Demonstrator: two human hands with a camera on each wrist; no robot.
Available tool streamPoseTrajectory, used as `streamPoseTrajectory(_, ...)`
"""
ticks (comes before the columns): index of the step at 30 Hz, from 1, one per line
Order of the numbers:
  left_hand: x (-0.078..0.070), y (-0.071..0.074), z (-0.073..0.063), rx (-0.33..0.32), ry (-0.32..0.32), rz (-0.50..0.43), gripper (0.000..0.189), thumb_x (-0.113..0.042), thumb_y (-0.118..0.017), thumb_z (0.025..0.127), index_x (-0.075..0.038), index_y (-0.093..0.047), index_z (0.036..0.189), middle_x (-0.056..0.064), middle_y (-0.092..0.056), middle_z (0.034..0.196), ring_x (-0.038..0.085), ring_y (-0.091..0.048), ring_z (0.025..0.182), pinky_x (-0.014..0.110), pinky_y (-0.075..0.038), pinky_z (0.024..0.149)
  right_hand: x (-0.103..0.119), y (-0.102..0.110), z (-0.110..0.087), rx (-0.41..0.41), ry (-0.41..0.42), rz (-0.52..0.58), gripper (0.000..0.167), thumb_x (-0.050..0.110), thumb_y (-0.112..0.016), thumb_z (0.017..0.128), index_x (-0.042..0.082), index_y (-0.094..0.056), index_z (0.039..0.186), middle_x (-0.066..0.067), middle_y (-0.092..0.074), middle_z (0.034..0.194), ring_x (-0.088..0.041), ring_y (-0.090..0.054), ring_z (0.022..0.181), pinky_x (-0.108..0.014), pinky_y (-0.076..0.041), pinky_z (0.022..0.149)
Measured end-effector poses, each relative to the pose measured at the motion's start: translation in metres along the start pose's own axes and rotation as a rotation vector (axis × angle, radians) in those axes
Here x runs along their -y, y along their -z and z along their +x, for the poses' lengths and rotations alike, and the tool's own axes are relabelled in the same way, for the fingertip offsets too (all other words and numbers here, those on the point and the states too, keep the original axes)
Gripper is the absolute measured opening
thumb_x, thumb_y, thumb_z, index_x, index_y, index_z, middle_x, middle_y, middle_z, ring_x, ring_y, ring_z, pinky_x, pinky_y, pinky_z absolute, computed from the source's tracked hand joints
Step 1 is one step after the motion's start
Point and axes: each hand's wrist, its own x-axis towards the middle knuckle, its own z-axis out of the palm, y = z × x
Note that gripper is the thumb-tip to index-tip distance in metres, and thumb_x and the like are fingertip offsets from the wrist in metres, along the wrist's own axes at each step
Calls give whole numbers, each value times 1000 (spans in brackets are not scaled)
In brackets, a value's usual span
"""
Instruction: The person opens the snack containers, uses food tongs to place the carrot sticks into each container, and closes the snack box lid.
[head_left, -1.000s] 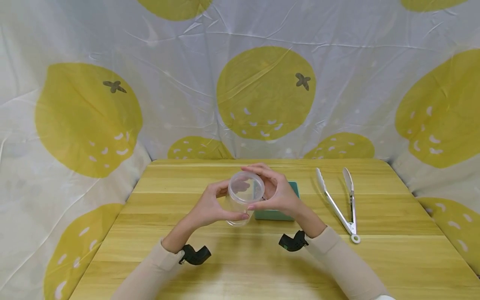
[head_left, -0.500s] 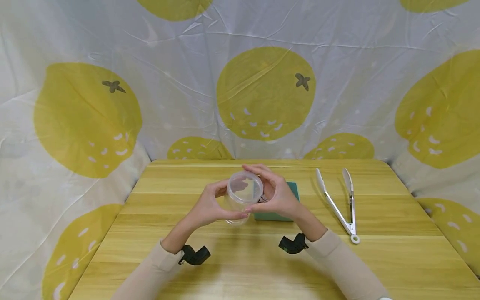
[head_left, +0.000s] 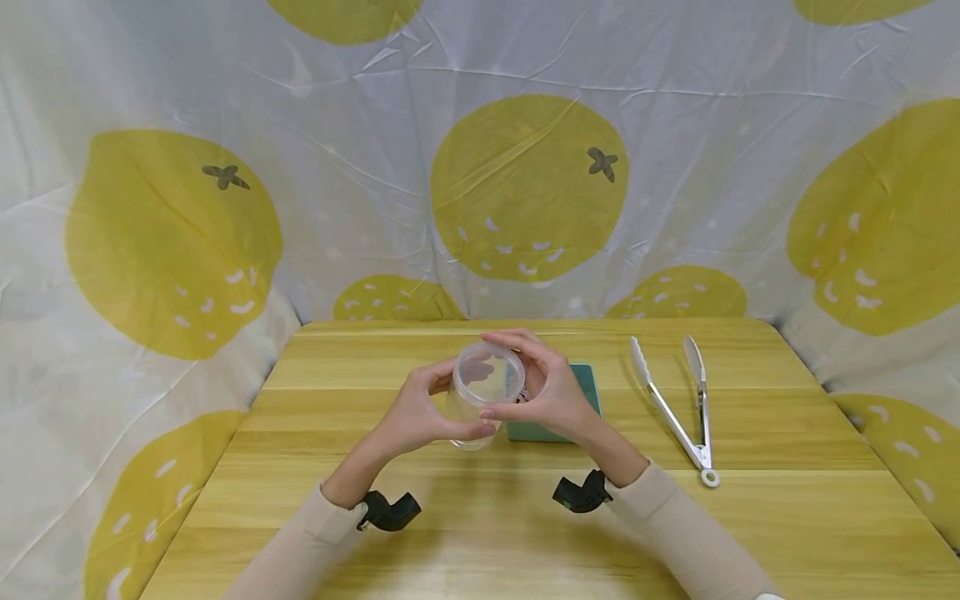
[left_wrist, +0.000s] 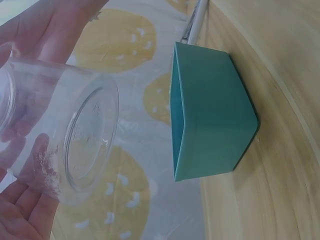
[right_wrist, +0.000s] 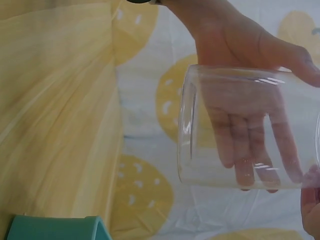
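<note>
In the head view, a clear plastic jar (head_left: 467,410) with a translucent round lid (head_left: 489,375) is held above the table, lid up and tilted. My left hand (head_left: 414,410) grips the jar's side, its thumb across the front and its other fingers behind. The right hand (head_left: 561,393) curves round the lid's edge, thumb in front and fingers at the back. Whitish marks show on the lower wall of the jar (left_wrist: 95,135) in the left wrist view. The right wrist view shows left-hand fingers through the clear jar wall (right_wrist: 187,135), with nothing visible inside.
A green open-topped box (head_left: 551,432) stands behind the right hand, partly covered by it; small dark and light bits show there. Silver tongs (head_left: 678,421) with pale tips lie spread on the wooden table (head_left: 480,533) to the right. A lemon-print cloth (head_left: 525,192) hangs behind.
The right hand has turned slightly at the lid, its thumb sliding a little to the left. The left hand and the jar stay almost where they were.
</note>
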Motion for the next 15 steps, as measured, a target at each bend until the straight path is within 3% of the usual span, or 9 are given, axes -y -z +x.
streamPoseTrajectory(8, -2, 1, 0, 53, -6, -25, 65, -9, -90, 73, -11, -63, 132, 9, -67, 125, 27, -63, 114, 41, -50, 97, -1, 10, 3, 100, 13, 47, 88, 16, -92, 72, -16, -45, 139, -23, -44, 136, -31, -47, 122, -44, -44, 103)
streamPoseTrajectory(15, -1, 0, -2, 87, -33, -40, 68, -10, -90, 72, -11, -62, 134, 3, -68, 125, 20, -63, 113, 41, -50, 97, -3, 17, 1, 172, 8, 60, 89, 17, -92, 73, -18, -43, 139, -22, -44, 140, -30, -47, 124, -40, -47, 101)
